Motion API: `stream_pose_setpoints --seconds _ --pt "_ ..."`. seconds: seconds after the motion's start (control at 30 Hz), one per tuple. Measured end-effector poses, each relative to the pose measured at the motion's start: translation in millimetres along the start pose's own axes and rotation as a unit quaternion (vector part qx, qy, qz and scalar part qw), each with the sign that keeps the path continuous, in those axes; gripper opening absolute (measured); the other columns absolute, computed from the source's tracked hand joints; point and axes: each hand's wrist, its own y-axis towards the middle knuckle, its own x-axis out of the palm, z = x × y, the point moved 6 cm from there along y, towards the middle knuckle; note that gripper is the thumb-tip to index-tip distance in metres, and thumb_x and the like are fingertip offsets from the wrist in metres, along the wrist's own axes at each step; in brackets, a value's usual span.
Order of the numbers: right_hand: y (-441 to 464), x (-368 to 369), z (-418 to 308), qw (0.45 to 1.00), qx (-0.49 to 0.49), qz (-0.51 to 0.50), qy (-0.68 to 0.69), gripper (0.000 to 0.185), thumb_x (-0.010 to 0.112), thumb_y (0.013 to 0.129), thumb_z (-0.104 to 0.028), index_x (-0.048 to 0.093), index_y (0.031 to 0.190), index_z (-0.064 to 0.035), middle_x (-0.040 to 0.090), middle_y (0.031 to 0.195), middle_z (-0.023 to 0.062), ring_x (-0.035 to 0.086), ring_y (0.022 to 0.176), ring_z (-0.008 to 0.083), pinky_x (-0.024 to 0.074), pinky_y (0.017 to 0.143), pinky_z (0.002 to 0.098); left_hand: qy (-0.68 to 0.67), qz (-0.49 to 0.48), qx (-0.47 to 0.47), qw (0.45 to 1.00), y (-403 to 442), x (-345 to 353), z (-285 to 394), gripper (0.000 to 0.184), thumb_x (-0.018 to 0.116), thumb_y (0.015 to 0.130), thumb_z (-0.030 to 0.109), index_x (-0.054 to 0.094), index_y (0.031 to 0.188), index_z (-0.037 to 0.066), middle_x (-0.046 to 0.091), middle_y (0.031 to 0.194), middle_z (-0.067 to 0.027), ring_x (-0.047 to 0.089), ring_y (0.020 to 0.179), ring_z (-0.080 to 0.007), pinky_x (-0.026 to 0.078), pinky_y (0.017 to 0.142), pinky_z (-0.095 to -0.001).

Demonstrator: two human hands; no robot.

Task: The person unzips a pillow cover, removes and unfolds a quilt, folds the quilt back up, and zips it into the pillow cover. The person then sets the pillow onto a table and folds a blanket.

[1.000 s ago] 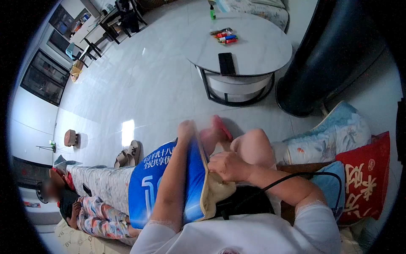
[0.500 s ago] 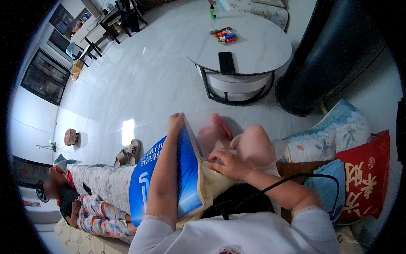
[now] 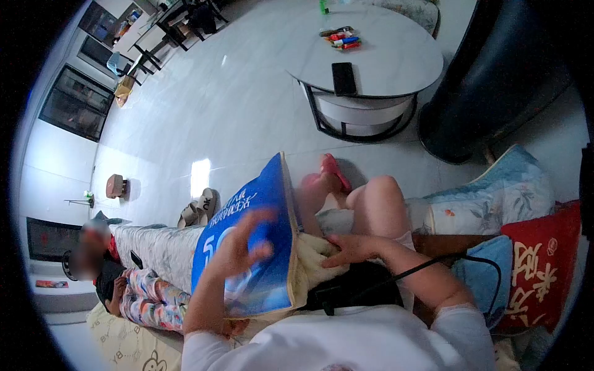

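One blue cover [image 3: 272, 275], beneath left fingers [image 3: 252, 222] (blurred)

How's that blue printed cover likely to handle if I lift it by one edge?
The blue cover probably flexes: its face looks like thin sheet material. It may hold some shape, since its far corner juts out unheld. The cream fleece by the right hand looks fluffy, so it should squash easily.
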Motion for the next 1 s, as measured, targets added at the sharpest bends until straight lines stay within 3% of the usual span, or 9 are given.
stream_pose_setpoints --seconds 0.1,0.2,0.33,0.4,0.63,0.7,0.83,0.93,1.0 --pt "-3.0 1.0 7.2 0.997 0.068 -0.042 0.016 0.062 0.072 0.080 -0.038 0.051 0.125 -0.0010 0.062 0.112 0.0125 0.057 0.102 0.0215 0.0444 0.090 0.0336 -0.051 -0.075 -0.005 0.996 -46.7 37.6 51.7 0.075 0.076 0.071 0.044 0.048 0.126 0.002 0.044 0.135 -0.0181 0.044 0.124 -0.0355 0.036 0.102 -0.0436" --pt "6.6 7.2 -5.2 0.998 0.052 -0.004 -0.037 0.057 0.072 0.080 -0.034 0.053 0.123 -0.0026 0.063 0.110 0.0119 0.058 0.100 0.0201 0.0457 0.088 0.0337 0.248 0.101 -0.053 0.962 -65.5 52.1 62.5 0.071 0.080 0.062 0.029 0.051 0.121 0.002 0.050 0.123 -0.0202 0.050 0.110 -0.0373 0.041 0.092 -0.0459" --pt "23.4 15.8 -25.8 0.991 -0.048 0.120 -0.030 0.044 0.072 0.080 -0.032 0.061 0.110 -0.0012 0.066 0.098 0.0130 0.061 0.090 0.0175 0.0484 0.080 0.0336 0.338 0.276 -0.071 0.897 -73.6 36.4 37.0 0.051 0.071 0.065 0.023 0.057 0.109 0.000 0.054 0.093 -0.0164 0.051 0.083 -0.0349 0.042 0.073 -0.0460" --pt "13.1 21.8 -68.3 0.969 -0.147 0.196 -0.036 0.034 0.070 0.082 -0.030 0.065 0.099 -0.0006 0.067 0.085 0.0143 0.063 0.079 0.0171 0.0495 0.072 0.0346 0.332 0.286 -0.056 0.897 -56.3 27.6 39.4 0.048 0.070 0.066 0.022 0.057 0.107 0.000 0.055 0.092 -0.0167 0.051 0.083 -0.0353 0.042 0.073 -0.0456" --pt "29.0 9.1 -39.9 0.926 -0.136 0.344 -0.070 0.033 0.066 0.083 -0.029 0.064 0.098 0.0008 0.067 0.087 0.0109 0.062 0.077 0.0170 0.0493 0.070 0.0322 0.298 0.275 -0.018 0.914 -20.3 52.2 54.2 0.024 0.059 0.081 0.012 0.057 0.101 -0.001 0.059 0.098 -0.0171 0.054 0.086 -0.0359 0.044 0.076 -0.0445" --pt "33.4 13.1 -18.7 0.942 -0.034 0.269 0.199 0.032 0.066 0.084 -0.027 0.063 0.098 0.0016 0.066 0.090 0.0083 0.062 0.078 0.0159 0.0493 0.068 0.0300 0.289 0.283 0.036 0.914 -26.5 61.3 62.2 0.028 0.060 0.077 0.004 0.057 0.105 -0.001 0.060 0.104 -0.0170 0.055 0.090 -0.0364 0.044 0.080 -0.0441" --pt "24.5 16.1 -20.5 0.940 0.020 0.238 0.243 0.034 0.066 0.084 -0.027 0.061 0.102 0.0011 0.063 0.092 0.0069 0.061 0.079 0.0139 0.0498 0.068 0.0275 0.234 0.367 0.035 0.900 -54.7 57.4 56.4 0.038 0.059 0.080 0.012 0.054 0.115 -0.001 0.056 0.117 -0.0191 0.054 0.098 -0.0354 0.044 0.085 -0.0448" --pt "23.7 18.7 -30.3 0.918 -0.076 0.182 0.344 0.036 0.070 0.084 -0.033 0.062 0.092 0.0010 0.064 0.082 0.0067 0.061 0.073 0.0143 0.0500 0.064 0.0274 0.324 0.403 0.008 0.856 -75.1 44.1 51.9 0.037 0.064 0.077 0.014 0.061 0.112 0.004 0.054 0.104 -0.0150 0.052 0.090 -0.0304 0.043 0.079 -0.0404" --pt "3.6 28.4 -64.6 0.947 -0.160 0.077 0.267 0.041 0.067 0.085 -0.034 0.057 0.106 0.0005 0.062 0.095 0.0050 0.059 0.076 0.0125 0.0514 0.069 0.0271 0.364 0.444 0.007 0.819 -78.6 34.7 53.7 0.034 0.068 0.072 0.009 0.068 0.105 0.007 0.049 0.087 -0.0090 0.048 0.080 -0.0257 0.041 0.070 -0.0352"
